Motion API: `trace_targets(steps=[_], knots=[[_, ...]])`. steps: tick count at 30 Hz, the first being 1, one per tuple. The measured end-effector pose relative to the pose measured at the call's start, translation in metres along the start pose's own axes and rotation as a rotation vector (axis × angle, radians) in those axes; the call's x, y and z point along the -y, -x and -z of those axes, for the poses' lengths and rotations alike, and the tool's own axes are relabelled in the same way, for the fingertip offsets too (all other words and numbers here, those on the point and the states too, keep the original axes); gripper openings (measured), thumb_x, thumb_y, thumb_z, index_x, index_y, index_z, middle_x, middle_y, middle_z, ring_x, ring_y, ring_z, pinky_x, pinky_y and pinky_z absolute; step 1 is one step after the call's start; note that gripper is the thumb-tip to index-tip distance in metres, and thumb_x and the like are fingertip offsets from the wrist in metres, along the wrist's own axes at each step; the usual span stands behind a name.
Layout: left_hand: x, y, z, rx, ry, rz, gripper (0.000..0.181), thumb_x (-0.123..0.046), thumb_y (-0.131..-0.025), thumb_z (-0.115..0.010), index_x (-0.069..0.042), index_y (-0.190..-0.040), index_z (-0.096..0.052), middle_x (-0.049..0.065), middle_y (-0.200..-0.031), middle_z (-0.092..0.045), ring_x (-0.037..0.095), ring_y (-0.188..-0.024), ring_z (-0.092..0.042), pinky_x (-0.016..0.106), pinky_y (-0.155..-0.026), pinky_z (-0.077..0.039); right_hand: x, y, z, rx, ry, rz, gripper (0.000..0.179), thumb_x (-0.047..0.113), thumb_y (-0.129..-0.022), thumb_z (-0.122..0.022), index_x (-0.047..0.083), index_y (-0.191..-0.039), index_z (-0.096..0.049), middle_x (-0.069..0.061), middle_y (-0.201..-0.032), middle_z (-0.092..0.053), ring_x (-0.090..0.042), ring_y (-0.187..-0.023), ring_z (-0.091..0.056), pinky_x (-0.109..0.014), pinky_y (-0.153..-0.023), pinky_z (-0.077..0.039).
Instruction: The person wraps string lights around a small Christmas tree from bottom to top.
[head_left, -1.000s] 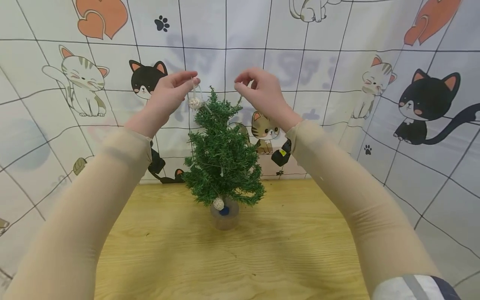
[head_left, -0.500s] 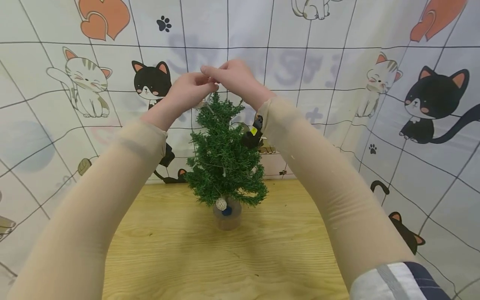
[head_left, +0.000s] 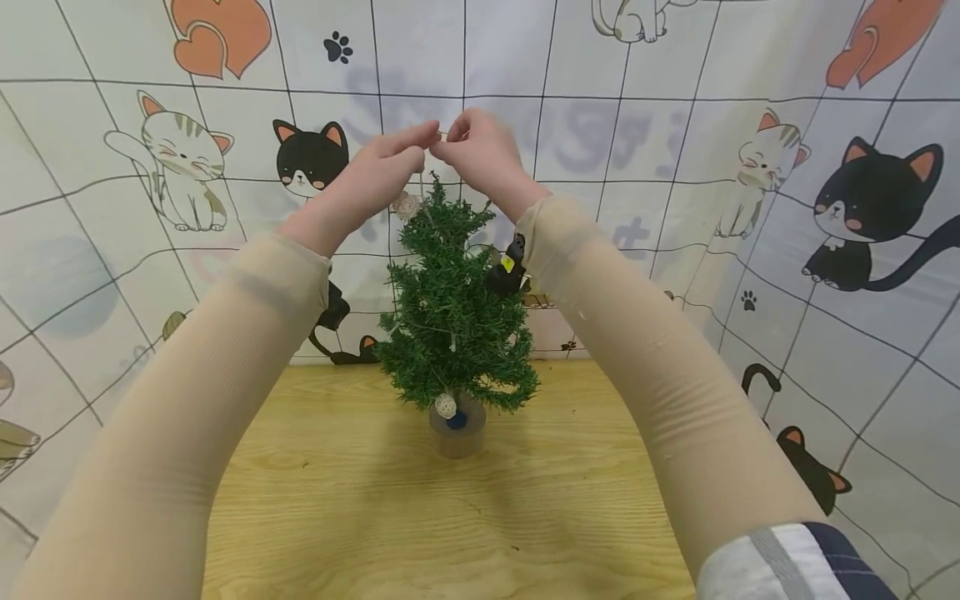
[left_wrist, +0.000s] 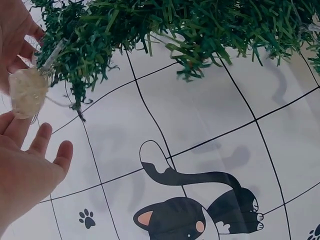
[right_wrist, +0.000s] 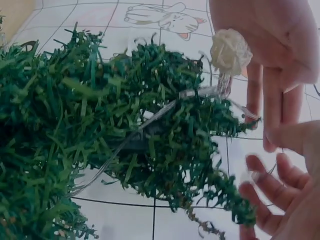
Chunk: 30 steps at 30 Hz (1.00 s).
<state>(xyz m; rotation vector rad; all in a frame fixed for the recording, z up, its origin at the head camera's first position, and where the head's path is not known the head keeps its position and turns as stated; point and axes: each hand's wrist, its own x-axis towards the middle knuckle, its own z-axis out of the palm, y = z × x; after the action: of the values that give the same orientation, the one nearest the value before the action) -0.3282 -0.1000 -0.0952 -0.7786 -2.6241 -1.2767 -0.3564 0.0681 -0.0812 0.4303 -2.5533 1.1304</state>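
A small artificial Christmas tree (head_left: 457, 308) stands in front of me, with a thin clear light string (right_wrist: 150, 122) wound round its branches. Both hands meet just above the treetop. My left hand (head_left: 382, 175) pinches the string, which drops from its fingertips towards the top twigs. A woven cream ball (head_left: 407, 205) of the string hangs below that hand; the left wrist view shows the ball (left_wrist: 27, 93) close to the fingers. My right hand (head_left: 483, 154) pinches a thin stretch of the wire, its fingers curled near the left fingertips. Another woven ball (head_left: 446, 406) dangles at the tree's foot.
The tree's clear round base (head_left: 457, 437) sits on a wood-grain tabletop (head_left: 465, 517). A white gridded cloth with cartoon cats (head_left: 570, 50) hangs close behind the tree and along the sides. Black wrist devices (head_left: 507, 268) are strapped below both sleeves.
My right hand has come left from the tree's right side to meet the left hand over the top. My left hand has shifted right. The hands crossed fingertips, then drew slightly apart.
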Motion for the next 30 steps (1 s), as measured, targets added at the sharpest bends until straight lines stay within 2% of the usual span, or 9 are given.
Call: trace_targets(steps=[3,4,5,9,13,20,23,25,30], knots=[[0.000,0.001,-0.001,-0.013,0.021,0.023,0.052,-0.026,-0.102,-0.026,-0.037,-0.153,-0.023,-0.019,-0.152,-0.032,0.011,-0.134,-0.034,0.031,-0.104,-0.030,-0.002,-0.002,0.001,-0.023,-0.033,-0.007,0.017,0.027,-0.097,-0.057,0.014,-0.108,-0.056,0.003,-0.099,-0.068,-0.012,-0.077,-0.054,-0.026,-0.063,-0.041],[0.001,0.001,-0.001,-0.008,0.020,0.029,0.051,-0.028,-0.103,-0.026,-0.036,-0.153,-0.023,-0.018,-0.153,-0.031,0.008,-0.139,-0.028,0.032,-0.111,-0.022,-0.004,-0.003,0.002,-0.022,-0.036,-0.010,0.017,0.025,-0.097,-0.056,0.014,-0.110,-0.057,0.002,-0.098,-0.070,-0.012,-0.077,-0.055,-0.026,-0.063,-0.042],[0.002,0.001,-0.001,-0.004,0.016,0.037,0.050,-0.032,-0.104,-0.026,-0.036,-0.153,-0.023,-0.018,-0.153,-0.031,0.007,-0.140,-0.026,0.034,-0.114,-0.019,-0.006,-0.003,0.003,-0.021,-0.030,-0.011,0.018,0.024,-0.098,-0.055,0.014,-0.113,-0.059,0.002,-0.098,-0.070,-0.012,-0.078,-0.057,-0.026,-0.064,-0.043],[0.005,0.002,-0.004,0.025,-0.003,0.049,0.051,-0.048,-0.103,-0.033,-0.037,-0.153,-0.027,-0.015,-0.153,-0.032,0.007,-0.143,-0.018,0.039,-0.115,-0.017,-0.020,-0.007,0.013,-0.011,0.087,-0.007,0.026,0.025,-0.098,-0.054,0.014,-0.119,-0.065,0.002,-0.099,-0.071,-0.011,-0.084,-0.057,-0.025,-0.069,-0.044],[0.009,0.004,-0.008,0.034,0.009,0.010,0.055,-0.054,-0.101,-0.037,-0.031,-0.151,-0.035,-0.011,-0.150,-0.039,0.006,-0.142,-0.020,0.040,-0.115,-0.018,-0.039,-0.009,0.025,-0.010,0.172,0.003,0.028,0.025,-0.098,-0.053,0.013,-0.118,-0.069,0.001,-0.102,-0.071,-0.014,-0.090,-0.059,-0.026,-0.071,-0.048],[0.021,0.009,-0.012,-0.072,0.024,-0.045,0.053,-0.053,-0.101,-0.036,-0.026,-0.145,-0.046,-0.007,-0.141,-0.050,0.004,-0.135,-0.032,0.035,-0.113,-0.023,-0.074,-0.006,0.036,0.043,0.148,0.013,0.029,0.023,-0.098,-0.056,0.006,-0.119,-0.068,-0.005,-0.105,-0.070,-0.017,-0.099,-0.060,-0.028,-0.082,-0.046],[0.031,0.016,-0.013,-0.139,0.057,-0.058,0.051,-0.051,-0.102,-0.036,-0.022,-0.142,-0.051,-0.004,-0.139,-0.052,0.006,-0.132,-0.038,0.033,-0.111,-0.026,-0.088,0.000,0.034,0.096,0.053,-0.013,0.030,0.022,-0.098,-0.057,0.004,-0.119,-0.067,-0.008,-0.105,-0.070,-0.018,-0.094,-0.060,-0.031,-0.084,-0.046],[0.039,0.022,-0.014,-0.184,0.082,-0.056,0.050,-0.050,-0.102,-0.036,-0.022,-0.140,-0.053,-0.003,-0.139,-0.051,0.008,-0.130,-0.040,0.033,-0.109,-0.029,-0.095,0.004,0.033,0.136,-0.060,-0.051,0.030,0.023,-0.098,-0.058,0.004,-0.120,-0.066,-0.006,-0.102,-0.070,-0.016,-0.089,-0.061,-0.029,-0.079,-0.046],[0.060,0.030,-0.017,-0.256,0.167,-0.031,0.052,-0.050,-0.103,-0.034,-0.019,-0.139,-0.054,0.000,-0.138,-0.051,0.011,-0.127,-0.043,0.036,-0.105,-0.035,-0.115,0.006,0.032,0.257,-0.496,-0.231,0.031,0.024,-0.098,-0.059,0.005,-0.123,-0.061,-0.003,-0.102,-0.065,-0.018,-0.087,-0.059,-0.029,-0.071,-0.040]])
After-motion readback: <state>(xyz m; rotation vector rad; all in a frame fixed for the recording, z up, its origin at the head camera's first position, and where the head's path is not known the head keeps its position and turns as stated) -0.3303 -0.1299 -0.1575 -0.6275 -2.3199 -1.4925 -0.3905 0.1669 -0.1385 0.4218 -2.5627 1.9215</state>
